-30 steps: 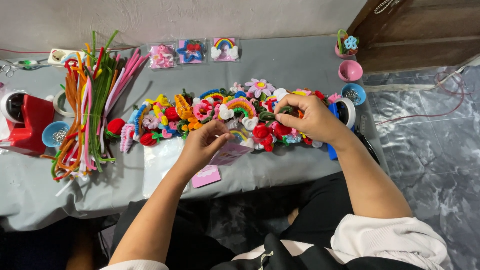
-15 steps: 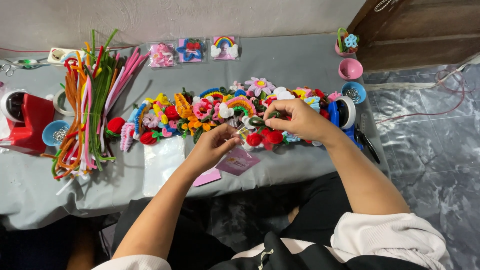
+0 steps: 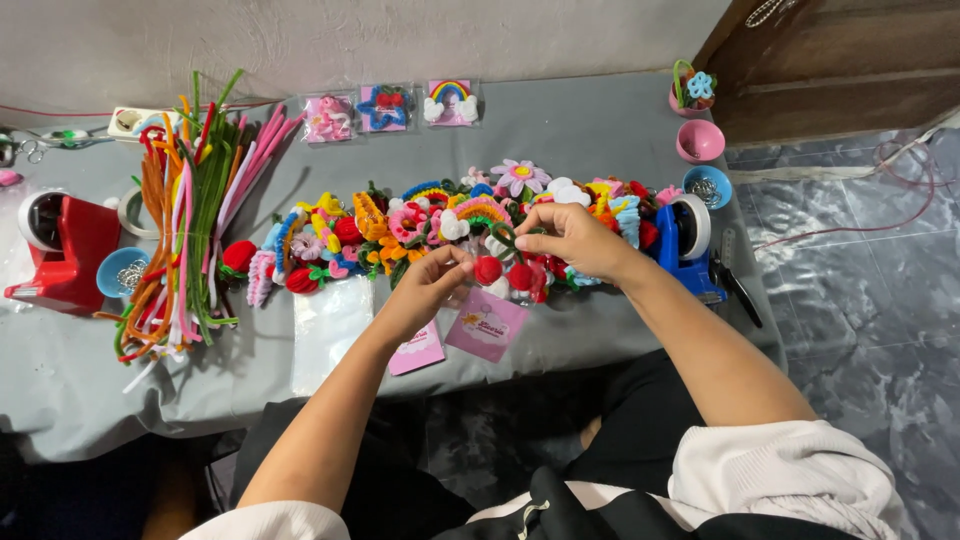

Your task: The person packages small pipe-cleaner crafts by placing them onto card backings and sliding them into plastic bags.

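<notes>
The left hand (image 3: 425, 290) sits at the near edge of a long heap of pipe-cleaner flowers (image 3: 440, 225) on the grey table (image 3: 600, 130), its fingertips pinched together on something small and clear next to a red pompom flower (image 3: 488, 269); what exactly is nipped there is too small to tell. The right hand (image 3: 575, 238) rests on the heap just to the right, fingers curled and pinching a green stem (image 3: 505, 235) among the flowers. The two hands are close, nearly touching at the fingertips.

Compared with half a second ago, the left hand has come up from the pink cards (image 3: 487, 325) toward the heap, and both cards now lie uncovered in front of it, at the table's near edge. The right hand has stayed in almost the same place over the flowers.

A clear plastic sleeve (image 3: 328, 330) lies left of the cards. Further left is a bundle of long pipe cleaners (image 3: 190, 220), then a red tape dispenser (image 3: 65, 250). A blue tape dispenser (image 3: 685, 245) stands just right of the right hand, with a pink bowl (image 3: 700, 140) and a blue bowl (image 3: 708, 187) beyond it
</notes>
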